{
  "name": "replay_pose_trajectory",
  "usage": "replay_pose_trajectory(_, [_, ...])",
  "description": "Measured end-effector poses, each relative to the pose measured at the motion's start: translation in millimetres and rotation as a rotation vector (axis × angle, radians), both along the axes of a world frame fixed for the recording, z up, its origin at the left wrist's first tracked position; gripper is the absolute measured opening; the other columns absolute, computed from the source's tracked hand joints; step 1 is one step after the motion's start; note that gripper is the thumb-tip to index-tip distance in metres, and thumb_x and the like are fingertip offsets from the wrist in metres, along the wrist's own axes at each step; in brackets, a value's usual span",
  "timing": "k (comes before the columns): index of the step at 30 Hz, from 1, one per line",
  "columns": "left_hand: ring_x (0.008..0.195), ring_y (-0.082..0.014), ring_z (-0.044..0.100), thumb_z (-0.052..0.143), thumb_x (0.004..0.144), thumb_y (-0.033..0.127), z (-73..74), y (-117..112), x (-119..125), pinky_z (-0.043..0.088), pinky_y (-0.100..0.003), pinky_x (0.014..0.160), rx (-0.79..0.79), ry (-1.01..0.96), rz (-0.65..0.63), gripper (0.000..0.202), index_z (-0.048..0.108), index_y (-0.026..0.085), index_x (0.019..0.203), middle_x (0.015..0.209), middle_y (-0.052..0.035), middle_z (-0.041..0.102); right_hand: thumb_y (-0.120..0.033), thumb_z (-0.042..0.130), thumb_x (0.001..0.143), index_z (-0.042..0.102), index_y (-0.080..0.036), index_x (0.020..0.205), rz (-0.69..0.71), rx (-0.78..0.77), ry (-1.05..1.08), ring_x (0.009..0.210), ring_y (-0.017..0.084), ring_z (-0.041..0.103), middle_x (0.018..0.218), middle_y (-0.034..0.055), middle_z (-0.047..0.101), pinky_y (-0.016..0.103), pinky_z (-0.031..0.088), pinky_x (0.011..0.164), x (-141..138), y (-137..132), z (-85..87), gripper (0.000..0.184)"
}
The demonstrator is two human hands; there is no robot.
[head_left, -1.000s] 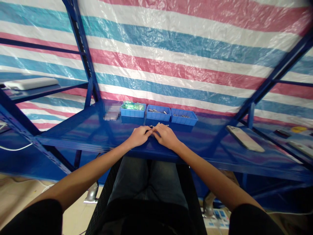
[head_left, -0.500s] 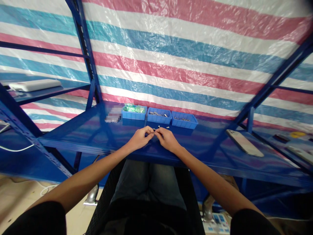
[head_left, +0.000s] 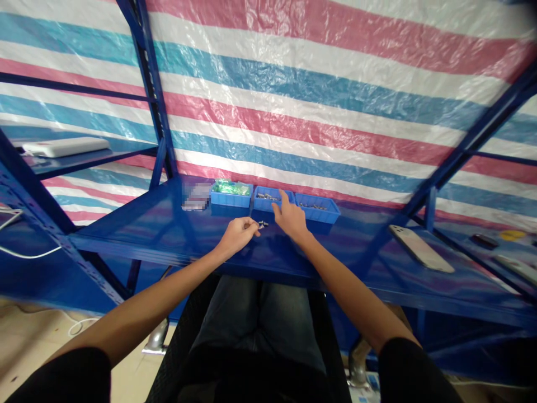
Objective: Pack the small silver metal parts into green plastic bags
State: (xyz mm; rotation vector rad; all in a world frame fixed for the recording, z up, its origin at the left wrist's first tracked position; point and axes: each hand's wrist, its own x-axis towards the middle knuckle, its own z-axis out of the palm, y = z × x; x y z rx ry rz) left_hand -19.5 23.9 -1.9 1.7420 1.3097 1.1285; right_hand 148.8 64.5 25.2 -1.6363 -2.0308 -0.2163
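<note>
Along the back edge of the blue shelf [head_left: 168,229] stand three blue bins side by side: a left bin [head_left: 230,200] with green contents, a middle bin [head_left: 268,205] and a right bin [head_left: 316,212], both holding small metal parts. Just in front of them the left hand [head_left: 237,235] pinches a small metal piece [head_left: 263,225] between thumb and fingertips, held just above the shelf. The right hand [head_left: 291,219] is loose and spread, index finger stretched over the front rim of the middle bin, with nothing in it that I can make out.

By my reading, one piece is in hand and the work on it is unfinished: nothing has yet been lifted from the middle bin.

Half a second ago both hands met over the piece, fingertips together. Since then the right hand has let go and gone forward to the bin, while the left has kept its pinch in nearly the same spot. A phone [head_left: 420,248] lies well apart toward the right edge.
</note>
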Motion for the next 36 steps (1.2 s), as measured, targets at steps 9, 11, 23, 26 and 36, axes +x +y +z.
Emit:
replay_pose_trajectory(9, [0.093,-0.0225,0.054,0.054,0.08,0.039,-2.8,-12,3,0.043,-0.036,0.083,0.367,0.591,-0.04,0.039,0.054,0.026,0.116,0.096,-0.0038,0.062,-0.039,0.036,0.092,0.059,-0.017,0.102,-0.144,-0.066,-0.177,0.084,0.028,0.066,0.088,0.0167,0.069,0.037,0.047,0.071,-10,23,1.5,0.034])
replay_pose_trajectory(11, [0.096,-0.023,0.052,0.051,0.083,0.039,-3.0,-14,4,0.042,-0.037,0.085,0.399,0.704,-0.057,0.034,0.056,0.03,0.115,0.102,-0.0046,0.059,-0.037,0.036,0.092,0.058,-0.016,0.105,-0.144,-0.067,-0.148,0.086,0.029,0.065,0.091,0.0171,0.069,0.038,0.047,0.071,-10,21,-0.6,0.033])
replay_pose_trajectory(23, [0.09,-0.0204,0.056,0.042,0.085,0.015,-10.2,-8,2,0.044,-0.035,0.085,0.419,0.65,-0.054,0.018,0.057,0.019,0.093,0.092,-0.0057,0.062,-0.019,0.037,0.089,0.059,-0.014,0.097,0.245,0.17,-0.104,0.089,0.023,0.057,0.092,0.0108,0.065,0.033,0.042,0.08,1,-36,-25.3,0.023])
replay_pose_trajectory(26, [0.086,-0.018,0.06,0.045,0.083,0.012,-12.2,-4,1,0.046,-0.031,0.08,0.365,0.416,-0.127,0.018,0.053,0.019,0.096,0.088,-0.0038,0.063,-0.023,0.041,0.09,0.058,-0.016,0.093,0.404,0.202,-0.141,0.081,0.021,0.054,0.086,0.0094,0.063,0.033,0.041,0.076,6,-48,-27.1,0.019])
replay_pose_trajectory(36, [0.062,-0.0113,0.06,0.058,0.078,0.028,-6.7,1,-1,0.048,-0.024,0.064,0.042,-0.235,-0.338,0.033,0.044,0.016,0.106,0.069,0.0022,0.061,-0.019,0.049,0.086,0.054,-0.017,0.101,0.614,0.163,0.069,0.075,0.019,0.056,0.082,0.0062,0.062,0.033,0.046,0.074,4,-54,-31.1,0.016])
